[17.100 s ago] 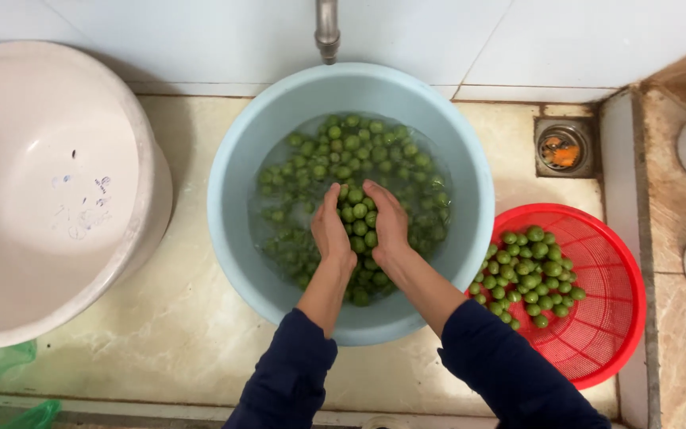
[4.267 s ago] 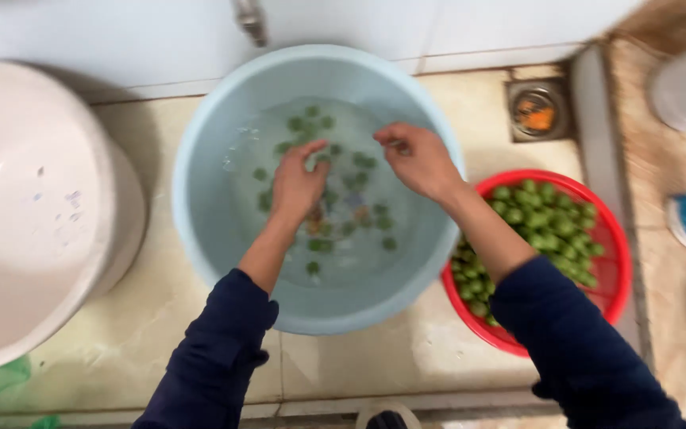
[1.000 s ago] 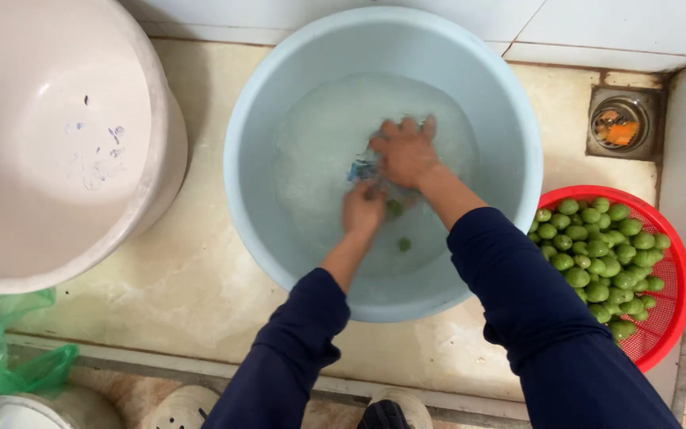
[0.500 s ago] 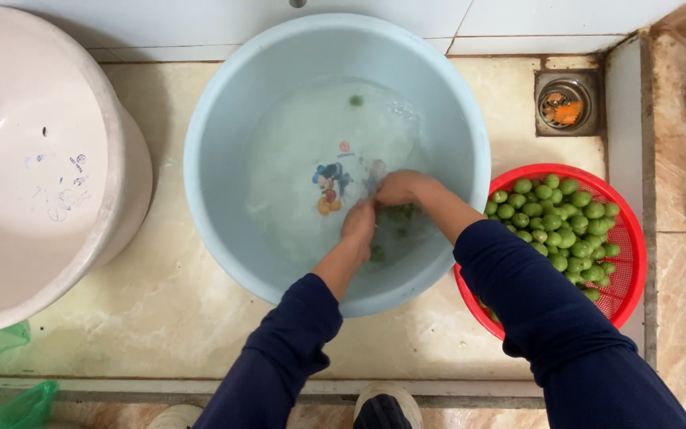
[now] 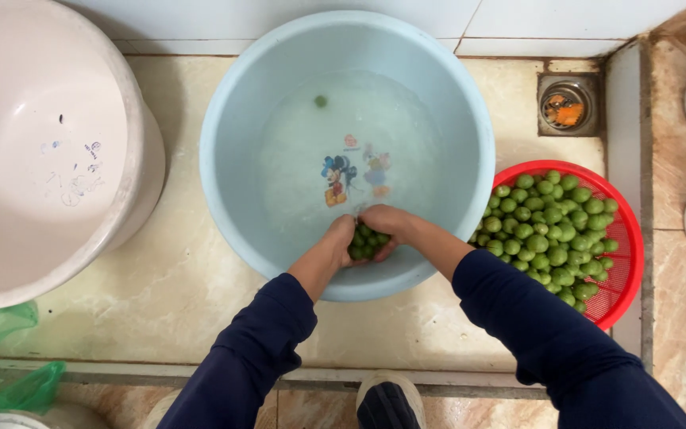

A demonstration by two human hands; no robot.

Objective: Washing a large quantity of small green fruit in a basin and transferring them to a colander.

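— Where are the hands?

— Both are down in the pale blue basin [image 5: 470,119], at about six o'clock against its near wall. The left hand [image 5: 337,242] and the right hand [image 5: 391,225] are cupped and pressed together around a clump of small green fruits [image 5: 365,241] — the fruits sit between the palms, partly hidden by the fingers.

— Anything else in the basin?

— Cloudy water, a cartoon picture [image 5: 355,168] printed on the bottom, and a single green fruit [image 5: 321,101] floating alone near eleven o'clock, well apart from the hands.

— And around it?

— At three o'clock of the basin, just beside its rim, a red basket [image 5: 627,238] holds a heap of green fruits [image 5: 549,226]. At nine o'clock stands a large pinkish-white tub [image 5: 49,151]. A floor drain [image 5: 565,106] lies at about two o'clock, on the tiled floor [image 5: 176,294]. A green plastic bag [image 5: 1,357] shows at the lower left. Dark blue sleeves [image 5: 256,349] cover both arms to the wrists.
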